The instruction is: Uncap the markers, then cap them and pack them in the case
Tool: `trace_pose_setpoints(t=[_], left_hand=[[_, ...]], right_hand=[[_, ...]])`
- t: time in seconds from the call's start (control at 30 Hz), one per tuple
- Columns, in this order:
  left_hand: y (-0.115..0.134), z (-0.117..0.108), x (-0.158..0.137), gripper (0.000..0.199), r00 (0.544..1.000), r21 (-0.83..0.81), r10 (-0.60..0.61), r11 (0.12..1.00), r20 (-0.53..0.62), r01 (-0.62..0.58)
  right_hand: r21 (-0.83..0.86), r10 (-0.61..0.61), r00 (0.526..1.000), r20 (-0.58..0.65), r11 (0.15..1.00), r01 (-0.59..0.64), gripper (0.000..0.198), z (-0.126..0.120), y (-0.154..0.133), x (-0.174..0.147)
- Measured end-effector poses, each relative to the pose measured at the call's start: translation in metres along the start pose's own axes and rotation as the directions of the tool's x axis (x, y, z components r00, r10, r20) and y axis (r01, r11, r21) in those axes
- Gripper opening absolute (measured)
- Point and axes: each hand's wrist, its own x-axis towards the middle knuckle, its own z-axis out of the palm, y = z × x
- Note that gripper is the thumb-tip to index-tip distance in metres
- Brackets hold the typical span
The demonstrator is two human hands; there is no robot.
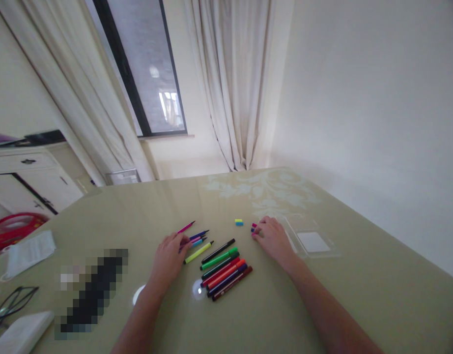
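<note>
My left hand [171, 253] rests on the table with its fingers curled over several uncapped marker pens [199, 242], blue, pink and light blue. Beside those fingers lie a yellow-green uncapped marker [199, 252] and, farther off, a pink one [186, 226]. My right hand [272, 238] has its fingers bent together at a few small dark and pink marker caps [253, 226], partly hidden by the fingertips. Between the hands sit a yellow cap and a blue cap [239, 223] side by side. Closer to me, a row of capped markers [226, 275] runs from black and green to red and dark brown.
A clear plastic case [333, 251] with a white card lies open right of my right hand. On the left are a face mask [29, 251], glasses [16, 300], a white box [23, 334], a blurred dark object [96, 290] and a red basket [20, 226]. A wall rises along the right edge.
</note>
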Motion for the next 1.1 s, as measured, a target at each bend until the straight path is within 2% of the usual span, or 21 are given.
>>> trace_pose_setpoints(t=[0.13, 0.3, 0.43, 0.57, 0.7, 1.1], left_hand=[[-0.002, 0.002, 0.001, 0.028, 0.999, -0.029, -0.028, 0.999, 0.018, 0.028], [-0.005, 0.004, 0.001, 0.029, 0.998, -0.13, -0.051, 0.99, 0.046, 0.057], [0.005, 0.002, 0.0, 0.029, 1.0, -0.26, -0.012, 0.965, -0.008, 0.009], [0.033, -0.002, -0.004, 0.027, 0.996, -0.437, 0.09, 0.895, -0.026, -0.093], [0.055, -0.003, -0.009, 0.025, 0.992, -0.488, 0.128, 0.865, -0.01, -0.117], [0.066, 0.003, -0.015, 0.023, 0.988, -0.499, 0.154, 0.856, -0.001, -0.134]], right_hand=[[0.066, -0.064, 0.997, -0.035, 0.996, 0.066, 0.004, 0.002, -0.003, 0.0], [0.321, -0.196, 0.971, -0.136, 0.919, 0.23, 0.006, 0.001, -0.022, -0.006], [0.538, -0.191, 0.978, -0.086, 0.817, 0.207, 0.01, 0.003, -0.04, -0.013], [0.709, -0.178, 0.982, -0.063, 0.685, 0.17, 0.012, 0.008, -0.05, -0.015], [0.754, -0.163, 0.981, -0.104, 0.631, 0.185, 0.016, 0.006, -0.051, -0.015], [0.738, -0.223, 0.963, -0.151, 0.622, 0.26, 0.014, 0.005, -0.054, -0.019]])
